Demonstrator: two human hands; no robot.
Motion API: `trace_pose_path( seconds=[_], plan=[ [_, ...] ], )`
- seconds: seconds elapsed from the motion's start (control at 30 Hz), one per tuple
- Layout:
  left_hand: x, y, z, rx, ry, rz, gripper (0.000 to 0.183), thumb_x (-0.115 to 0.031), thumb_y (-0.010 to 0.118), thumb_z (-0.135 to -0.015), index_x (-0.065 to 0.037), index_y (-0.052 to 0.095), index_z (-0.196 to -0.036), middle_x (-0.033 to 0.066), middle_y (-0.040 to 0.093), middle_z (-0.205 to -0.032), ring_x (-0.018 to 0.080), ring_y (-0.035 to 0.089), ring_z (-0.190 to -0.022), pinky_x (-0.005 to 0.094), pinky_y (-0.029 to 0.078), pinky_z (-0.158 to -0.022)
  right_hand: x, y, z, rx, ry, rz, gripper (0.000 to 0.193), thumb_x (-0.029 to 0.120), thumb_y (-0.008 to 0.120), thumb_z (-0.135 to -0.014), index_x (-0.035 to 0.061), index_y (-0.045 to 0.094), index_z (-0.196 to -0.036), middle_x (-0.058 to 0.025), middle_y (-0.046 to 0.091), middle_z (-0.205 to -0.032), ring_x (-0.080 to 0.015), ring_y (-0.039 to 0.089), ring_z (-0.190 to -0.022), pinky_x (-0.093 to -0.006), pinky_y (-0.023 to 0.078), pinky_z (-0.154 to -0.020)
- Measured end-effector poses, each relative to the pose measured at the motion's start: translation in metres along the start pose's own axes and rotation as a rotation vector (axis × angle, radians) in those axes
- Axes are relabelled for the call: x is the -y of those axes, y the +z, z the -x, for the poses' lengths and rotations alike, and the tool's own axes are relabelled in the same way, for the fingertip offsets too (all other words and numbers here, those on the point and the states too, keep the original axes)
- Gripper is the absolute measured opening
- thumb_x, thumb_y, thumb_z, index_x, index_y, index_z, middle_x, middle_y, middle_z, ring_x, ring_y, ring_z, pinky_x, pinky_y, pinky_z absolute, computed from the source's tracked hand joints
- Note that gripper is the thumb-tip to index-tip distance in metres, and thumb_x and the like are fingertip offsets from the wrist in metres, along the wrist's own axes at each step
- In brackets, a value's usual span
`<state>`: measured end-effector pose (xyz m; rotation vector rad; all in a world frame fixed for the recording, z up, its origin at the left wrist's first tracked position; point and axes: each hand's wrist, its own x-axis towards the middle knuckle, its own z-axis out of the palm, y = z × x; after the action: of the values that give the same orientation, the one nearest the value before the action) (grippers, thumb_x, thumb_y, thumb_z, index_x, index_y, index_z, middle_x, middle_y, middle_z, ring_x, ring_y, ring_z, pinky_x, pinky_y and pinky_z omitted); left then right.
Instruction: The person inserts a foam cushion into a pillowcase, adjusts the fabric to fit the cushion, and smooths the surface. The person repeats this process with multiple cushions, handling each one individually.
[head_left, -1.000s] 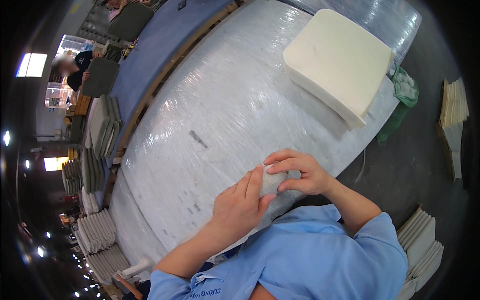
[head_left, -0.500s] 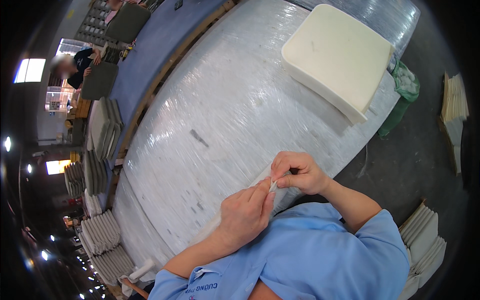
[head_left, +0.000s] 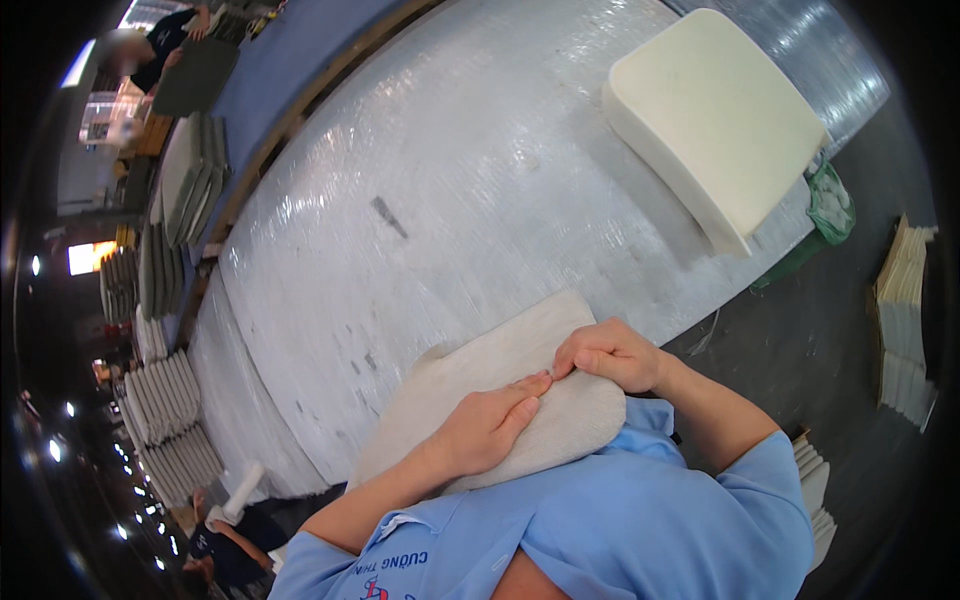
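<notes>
A beige cushion (head_left: 520,345) rests against my front at the near edge of the table, its broad side facing up. My left hand (head_left: 492,425) lies on it with fingers stretched out, the fingertips reaching toward my right hand. With curled fingers, my right hand (head_left: 610,355) pinches at the cushion's surface; what lies between thumb and fingertips is too small to make out. The two hands nearly touch. Farther off on the table lies a cream foam seat pad (head_left: 715,120) with rounded corners.
Clear plastic film covers the table (head_left: 450,210). A green bag (head_left: 830,205) hangs by its right edge. Stacked cushions (head_left: 165,400) line the left side, and cream pieces (head_left: 903,310) stand on the floor at right. A co-worker (head_left: 165,45) holds a dark cushion across a blue table.
The cushion has tipped from edge-on so its broad side shows. My left hand has flattened onto it. The whole view has shifted, bringing another person into sight at lower left.
</notes>
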<state>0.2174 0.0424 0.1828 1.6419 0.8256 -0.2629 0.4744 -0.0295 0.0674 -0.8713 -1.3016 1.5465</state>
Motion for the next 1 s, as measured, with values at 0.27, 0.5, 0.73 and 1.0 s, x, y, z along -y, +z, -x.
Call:
trace_pose_path(
  seconds=[0.27,0.5,0.73,1.0],
  plan=[
    [0.050,-0.014,-0.015,0.061,-0.094,0.037,0.049,-0.027,0.043,-0.115,-0.001,0.051,-0.156,0.0171,0.053,-0.161,0.0291,0.049,-0.150,0.0348,0.036,-0.125,-0.021,-0.026,-0.041,0.306,0.349,0.099,0.029,0.022,0.059,-0.106,0.0055,0.078,-0.121,-0.0086,0.079,-0.119,-0.0244,0.071,-0.116,-0.0378,0.050,-0.109],
    [0.112,-0.001,-0.040,-0.007,-0.090,-0.049,0.058,-0.032,0.041,-0.114,0.004,0.042,-0.160,0.0218,0.040,-0.168,0.0325,0.035,-0.158,0.0388,0.027,-0.130,-0.059,-0.033,-0.074,0.477,0.517,0.185,0.034,0.021,0.064,-0.103,0.0090,0.072,-0.134,-0.0119,0.075,-0.131,-0.0283,0.068,-0.123,-0.0382,0.051,-0.108],
    [0.164,0.010,-0.069,-0.041,-0.068,-0.051,0.060,-0.032,0.044,-0.112,0.003,0.041,-0.161,0.0230,0.042,-0.166,0.0337,0.037,-0.156,0.0389,0.029,-0.129,-0.105,-0.022,-0.102,0.562,0.606,0.349,0.040,0.028,0.062,-0.104,0.0126,0.067,-0.140,-0.0121,0.070,-0.140,-0.0305,0.065,-0.129,-0.0407,0.049,-0.111],
    [0.218,0.002,-0.101,-0.149,-0.127,-0.266,0.058,-0.031,0.047,-0.110,-0.002,0.044,-0.160,0.0232,0.052,-0.158,0.0366,0.049,-0.146,0.0430,0.038,-0.123,-0.158,0.002,-0.133,0.585,0.662,0.598,0.053,0.041,0.058,-0.106,0.0123,0.058,-0.151,-0.0138,0.062,-0.151,-0.0321,0.057,-0.140,-0.0425,0.044,-0.118]
  ],
)
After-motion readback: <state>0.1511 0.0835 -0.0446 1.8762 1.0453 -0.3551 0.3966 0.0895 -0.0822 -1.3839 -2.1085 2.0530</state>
